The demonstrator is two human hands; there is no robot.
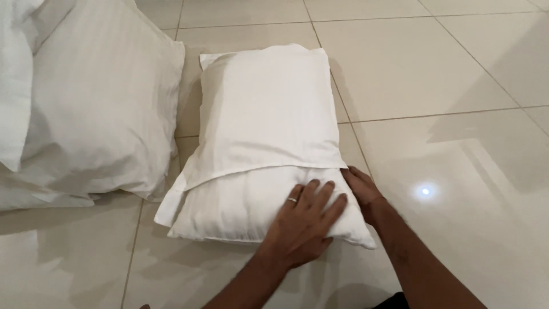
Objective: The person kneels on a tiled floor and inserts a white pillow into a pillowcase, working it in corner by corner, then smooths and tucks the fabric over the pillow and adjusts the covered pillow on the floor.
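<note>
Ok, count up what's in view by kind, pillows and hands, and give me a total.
White pillows: at least 3, the cased pillow under the hands, the striped pillow and the edge pillow
Hands: 2, left hand, right hand
Total: 5

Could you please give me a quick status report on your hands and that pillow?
Left hand flat on the pillow's near end, ring showing. Right hand pressed against its right edge. Pillowcase covers the far part only. Striped pillows left, apart.
</note>
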